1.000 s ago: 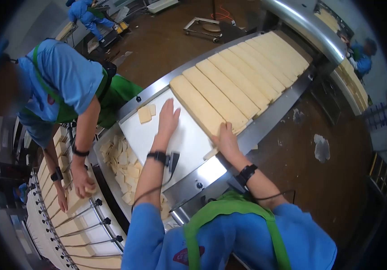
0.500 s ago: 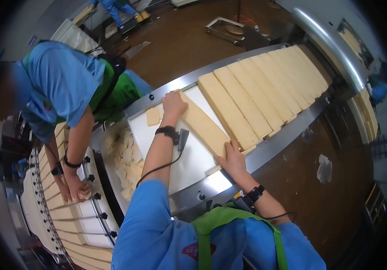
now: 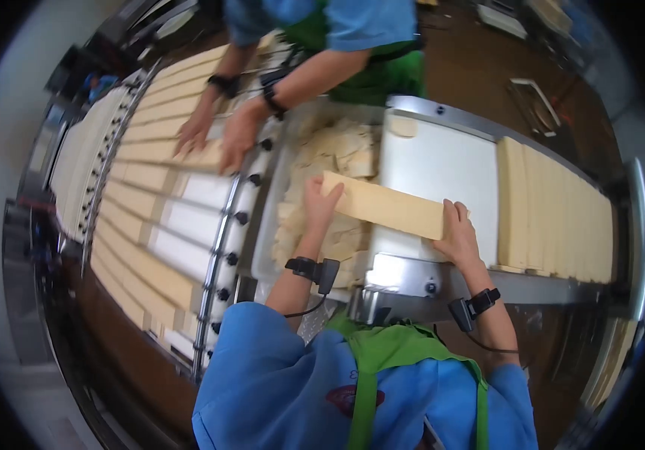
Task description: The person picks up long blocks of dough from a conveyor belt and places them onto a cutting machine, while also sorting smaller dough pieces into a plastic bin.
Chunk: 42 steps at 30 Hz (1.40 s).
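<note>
- Far left: a roller rack (image 3: 150,225) carries many pale slabs, with a few gaps bare.
- Above it, a co-worker's hands (image 3: 238,139) rest on one slab on the rack.
- Centre: a tray of offcuts (image 3: 341,150). Over it is the left hand (image 3: 321,202), fingers closed round one end of a long pale slab (image 3: 386,210).
- The right hand (image 3: 457,236) grips the other end. The slab seems lifted off the belt and is not yet on the rack.
- Right: a white belt (image 3: 442,161) holds a row of waiting slabs (image 3: 555,217), so much appears left to move.
</note>
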Tool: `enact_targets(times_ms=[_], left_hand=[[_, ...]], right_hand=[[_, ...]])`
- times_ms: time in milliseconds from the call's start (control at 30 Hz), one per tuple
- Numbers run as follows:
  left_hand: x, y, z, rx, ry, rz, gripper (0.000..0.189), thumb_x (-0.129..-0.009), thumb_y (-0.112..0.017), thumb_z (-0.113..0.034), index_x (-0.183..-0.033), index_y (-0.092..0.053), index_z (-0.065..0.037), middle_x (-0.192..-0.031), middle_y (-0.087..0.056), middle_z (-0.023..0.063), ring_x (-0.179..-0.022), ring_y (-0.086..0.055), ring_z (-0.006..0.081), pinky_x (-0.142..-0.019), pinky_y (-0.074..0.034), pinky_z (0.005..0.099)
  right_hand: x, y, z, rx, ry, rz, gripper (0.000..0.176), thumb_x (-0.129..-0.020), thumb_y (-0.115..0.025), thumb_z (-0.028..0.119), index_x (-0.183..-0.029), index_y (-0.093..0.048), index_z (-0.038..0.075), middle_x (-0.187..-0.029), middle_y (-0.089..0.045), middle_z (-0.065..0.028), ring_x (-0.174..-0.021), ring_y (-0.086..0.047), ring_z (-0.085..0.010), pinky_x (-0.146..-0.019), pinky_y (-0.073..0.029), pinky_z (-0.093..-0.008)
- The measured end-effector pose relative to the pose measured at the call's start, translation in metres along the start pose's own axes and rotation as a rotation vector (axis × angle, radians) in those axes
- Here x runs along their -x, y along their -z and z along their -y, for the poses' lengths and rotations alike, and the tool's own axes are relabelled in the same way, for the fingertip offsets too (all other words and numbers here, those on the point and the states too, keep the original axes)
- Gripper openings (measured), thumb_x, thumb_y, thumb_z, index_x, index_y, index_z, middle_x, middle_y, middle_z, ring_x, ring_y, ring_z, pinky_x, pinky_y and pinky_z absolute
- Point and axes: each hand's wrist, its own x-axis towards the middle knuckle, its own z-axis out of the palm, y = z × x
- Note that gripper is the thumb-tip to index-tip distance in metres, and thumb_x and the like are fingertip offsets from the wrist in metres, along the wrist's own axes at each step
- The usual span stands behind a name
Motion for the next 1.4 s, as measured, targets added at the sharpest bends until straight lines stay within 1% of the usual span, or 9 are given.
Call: enact_targets(times_ms=[133,200,400,500,567,667,767,1133,1400], left_hand=[[-0.003,0.138,-0.055,-0.504,-0.202,-0.438,0.032,-0.075,-0.068,-0.023,-0.091,-0.048,-0.003,-0.08,-0.055,0.0101,-0.073,-0.053,0.0183,-0.067,-0.044,0.0321],[-0.005,0.213,-0.079,-0.355,-0.101,-0.518,0.024,-0.081,-0.061,-0.023,-0.088,-0.053,-0.002,-0.07,-0.056,0.0048,-0.065,-0.051,0.0152,-0.063,-0.043,0.0279],[-0.02,0.422,-0.028,-0.347,0.008,-0.465,0.027,-0.086,-0.053,-0.023,-0.082,-0.062,0.002,-0.066,-0.058,0.0004,-0.066,-0.049,0.0061,-0.06,-0.041,0.0216],[-0.024,0.46,-0.02,-0.9,0.045,-0.32,0.026,-0.079,-0.058,-0.023,-0.08,-0.064,0.002,-0.067,-0.063,0.01,-0.066,-0.059,0.022,-0.064,-0.046,0.0333],[-0.036,0.463,-0.04,-1.062,0.227,-0.186,0.027,-0.073,-0.061,-0.019,-0.091,-0.062,0.002,-0.086,-0.062,0.0195,-0.082,-0.057,0.0361,-0.076,-0.045,0.0407],[-0.037,0.472,-0.036,-1.414,-0.123,-0.361,0.04,-0.072,-0.062,-0.016,-0.108,-0.054,0.0,-0.11,-0.052,0.0248,-0.096,-0.051,0.0373,-0.085,-0.041,0.0402],[-0.024,0.455,-0.051,-1.192,-0.159,-0.283,0.051,-0.072,-0.062,-0.015,-0.118,-0.045,-0.001,-0.123,-0.04,0.027,-0.108,-0.043,0.039,-0.091,-0.037,0.0404],[0.059,0.343,-0.121,-0.923,-0.343,0.091,0.034,-0.077,-0.058,-0.008,-0.109,-0.052,0.002,-0.12,-0.046,0.0228,-0.111,-0.045,0.0368,-0.092,-0.037,0.0399],[0.054,0.202,-0.134,-0.832,-0.529,0.46,0.031,-0.077,-0.058,-0.006,-0.106,-0.054,0.001,-0.12,-0.047,0.0216,-0.11,-0.047,0.035,-0.09,-0.038,0.0384]], right_hand=[[-0.001,-0.036,0.103,-0.099,0.307,-0.061,0.079,-0.055,-0.071,0.014,-0.125,-0.035,0.002,-0.115,-0.039,-0.0228,-0.096,-0.049,-0.0395,-0.081,-0.045,-0.0417],[0.006,-0.056,0.16,-0.125,0.435,0.045,0.089,-0.061,-0.073,0.034,-0.131,-0.027,0.005,-0.12,-0.036,-0.0267,-0.099,-0.049,-0.0404,-0.082,-0.045,-0.042],[0.041,-0.107,0.307,-0.413,0.641,0.306,0.087,-0.072,-0.065,0.038,-0.134,-0.015,0.005,-0.126,-0.032,-0.0255,-0.106,-0.044,-0.0423,-0.085,-0.043,-0.0431],[0.045,-0.126,0.349,-0.533,0.754,0.308,0.083,-0.074,-0.064,0.037,-0.134,-0.016,0.004,-0.127,-0.031,-0.0254,-0.108,-0.043,-0.0424,-0.085,-0.043,-0.0423],[0.038,-0.13,0.369,-0.472,0.747,0.338,0.08,-0.076,-0.061,0.037,-0.133,-0.017,0.002,-0.127,-0.03,-0.0273,-0.104,-0.045,-0.0435,-0.085,-0.043,-0.0419],[0.029,-0.163,0.391,-0.444,0.83,0.304,0.076,-0.079,-0.058,0.036,-0.133,-0.017,0.001,-0.129,-0.027,-0.0284,-0.107,-0.044,-0.0435,-0.089,-0.04,-0.0416],[0.025,-0.223,0.402,-0.541,0.86,0.379,0.072,-0.081,-0.055,0.033,-0.133,-0.018,0.001,-0.133,-0.023,-0.0282,-0.113,-0.039,-0.0427,-0.094,-0.036,-0.0413],[0.031,-0.144,0.31,-0.823,0.509,0.567,0.055,-0.084,-0.051,0.027,-0.128,-0.029,0.002,-0.131,-0.03,-0.0196,-0.1,-0.051,-0.0336,-0.084,-0.042,-0.0364],[0.065,-0.049,0.089,-0.677,-0.03,-0.228,0.029,-0.08,-0.057,0.018,-0.104,-0.056,0.002,-0.096,-0.059,-0.0128,-0.077,-0.06,-0.0212,-0.068,-0.047,-0.0306]])
